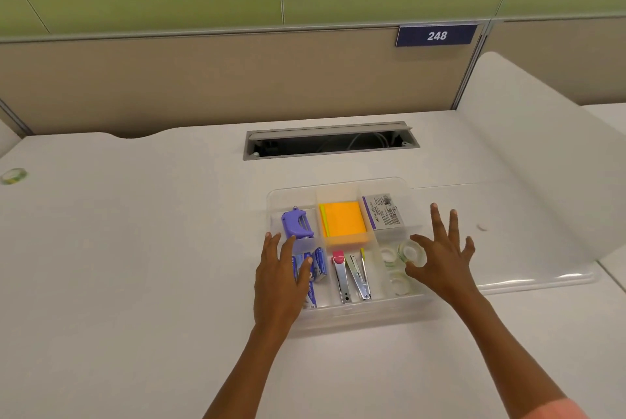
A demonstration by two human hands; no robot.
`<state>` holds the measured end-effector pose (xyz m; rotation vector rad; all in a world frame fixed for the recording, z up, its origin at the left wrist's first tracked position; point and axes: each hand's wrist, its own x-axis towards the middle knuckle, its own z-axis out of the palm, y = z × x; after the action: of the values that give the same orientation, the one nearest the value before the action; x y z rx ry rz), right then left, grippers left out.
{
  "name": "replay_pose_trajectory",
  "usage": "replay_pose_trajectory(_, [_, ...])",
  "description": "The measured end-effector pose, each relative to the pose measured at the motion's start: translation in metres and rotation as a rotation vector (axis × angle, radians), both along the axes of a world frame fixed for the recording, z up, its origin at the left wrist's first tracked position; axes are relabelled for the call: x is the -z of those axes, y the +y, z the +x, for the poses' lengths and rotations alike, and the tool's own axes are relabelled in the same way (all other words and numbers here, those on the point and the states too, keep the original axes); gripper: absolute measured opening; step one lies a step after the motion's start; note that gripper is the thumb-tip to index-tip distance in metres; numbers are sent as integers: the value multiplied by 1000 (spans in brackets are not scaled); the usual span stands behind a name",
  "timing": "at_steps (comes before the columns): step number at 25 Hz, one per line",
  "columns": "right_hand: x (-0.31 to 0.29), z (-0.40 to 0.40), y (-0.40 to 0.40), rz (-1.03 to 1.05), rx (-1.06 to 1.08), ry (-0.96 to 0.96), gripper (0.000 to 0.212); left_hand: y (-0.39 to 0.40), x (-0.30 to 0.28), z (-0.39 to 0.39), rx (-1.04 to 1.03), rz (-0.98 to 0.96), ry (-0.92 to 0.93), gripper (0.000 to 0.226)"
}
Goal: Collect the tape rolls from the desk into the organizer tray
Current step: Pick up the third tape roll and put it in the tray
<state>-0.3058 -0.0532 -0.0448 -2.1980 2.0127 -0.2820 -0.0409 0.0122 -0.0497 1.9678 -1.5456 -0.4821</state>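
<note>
A clear organizer tray [338, 312] sits on the white desk in front of me. Its front right compartment holds two clear tape rolls, one [386, 254] at the back and one [398, 284] at the front. A third tape roll [411, 252] stands tilted over that compartment, pinched between the thumb and index finger of my right hand [443, 259], whose other fingers are spread. My left hand [281, 278] lies flat with fingers apart on the tray's left side. Another tape roll [13, 176] lies on the desk at the far left edge.
The tray also holds a purple tool [296, 220], blue boxes [318, 264], orange sticky notes [343, 223], a white box [384, 212] and metal staplers [352, 274]. A cable hatch [330, 141] is open behind it. A curved white divider [528, 164] rises at the right.
</note>
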Motion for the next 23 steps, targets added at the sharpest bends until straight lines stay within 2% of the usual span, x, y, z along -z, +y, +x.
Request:
replay_pose_trajectory(6, [4, 0, -3, 69, 30, -22, 43, 1, -1, -1, -18, -6, 21, 52])
replay_pose_trajectory(11, [2, 1, -2, 6, -29, -41, 49, 1, 0, -1, -26, -2, 36, 53])
replay_pose_trajectory(17, [0, 4, -1, 1, -71, -58, 38, -1, 3, 0, -38, 1, 36, 55])
replay_pose_trajectory(23, [-4, 5, 1, 11, -46, -52, 37, -1, 5, 1, -33, 9, 49, 58])
